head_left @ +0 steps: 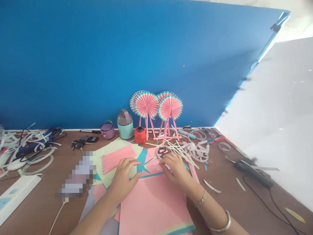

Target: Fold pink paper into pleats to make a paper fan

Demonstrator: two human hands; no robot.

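Note:
My left hand [123, 178] rests on a stack of pink paper sheets [154, 205], fingers curled and pinching the edge of a blue paper piece [141, 161]. My right hand [174, 168] lies on the same pink sheet, fingers bent down near a roll of tape [163, 151]; what it grips is hidden. A pleated pink paper strip [117, 157] lies on pale yellow paper [114, 147] just left of my left hand. Three pink pleated paper fans [156, 106] on stick legs stand against the blue wall behind.
A teal container [125, 125], a purple cup [107, 131] and an orange thread spool [140, 135] stand at the wall. Keys [81, 142], paper strips [195, 148], a glue gun [254, 171] with cord, a white power strip [17, 192] and tangled strips at left.

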